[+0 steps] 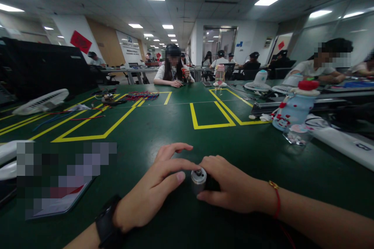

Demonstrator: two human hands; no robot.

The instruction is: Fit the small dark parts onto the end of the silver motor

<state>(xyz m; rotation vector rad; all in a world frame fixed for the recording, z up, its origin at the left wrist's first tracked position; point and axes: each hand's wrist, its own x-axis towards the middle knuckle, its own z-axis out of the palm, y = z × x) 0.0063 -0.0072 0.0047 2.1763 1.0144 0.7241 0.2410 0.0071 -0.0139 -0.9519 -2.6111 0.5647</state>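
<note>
A small silver metal cylinder [199, 181] stands upright on the green table [163, 124], its round top showing a hub and small holes. My right hand [230, 183] is wrapped round its right side, thumb at the front and fingers behind. From the left, my left hand [157, 183] reaches over with its index fingertip on the top of the cylinder. The thumb and other fingers of that hand are spread apart and hold nothing.
At the left lie a flat pouch [58, 202], loose wires [143, 95] and a white fan [41, 102]. A blue bottle with a red lid [295, 109] and a long white case [344, 142] are at the right. A person [172, 66] sits across the table.
</note>
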